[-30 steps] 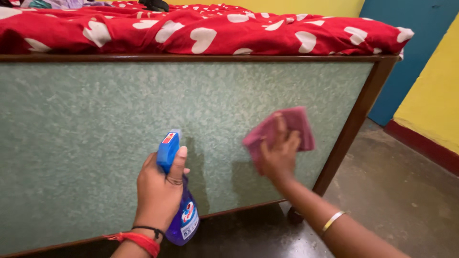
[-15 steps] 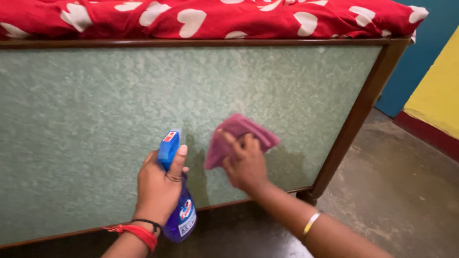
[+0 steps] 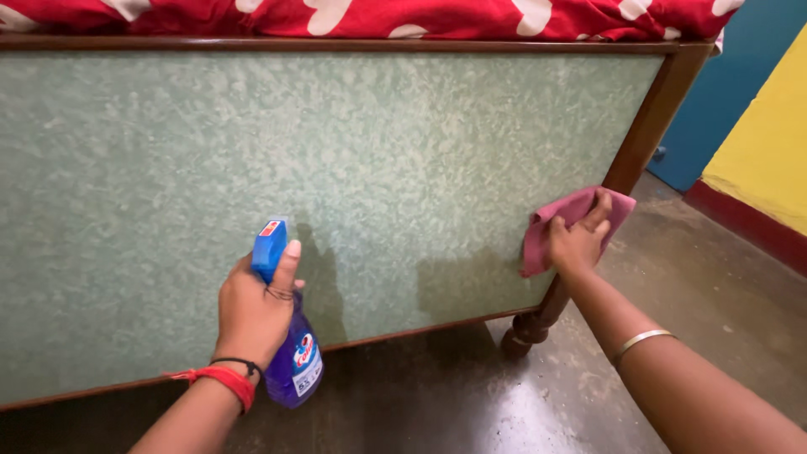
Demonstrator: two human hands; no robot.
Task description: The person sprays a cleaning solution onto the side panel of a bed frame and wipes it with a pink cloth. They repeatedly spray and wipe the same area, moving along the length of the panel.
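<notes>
1. The spray bottle [image 3: 290,353] is purple-blue and see-through, with a blue trigger head and a label; it hangs upright just in front of the green speckled panel [image 3: 336,168]. The pink cloth [image 3: 559,223] is folded and pressed flat against the panel's right edge, by the dark wooden post [image 3: 647,126].
2. The left hand [image 3: 252,307] wraps its fingers round the bottle's neck, thumb up along the head. The right hand [image 3: 580,240] spreads its fingers over the cloth, arm stretched out.
3. A red bedcover with white hearts [image 3: 420,13] lies above the panel; the floor [image 3: 672,319] is grey concrete, the walls yellow and blue.
</notes>
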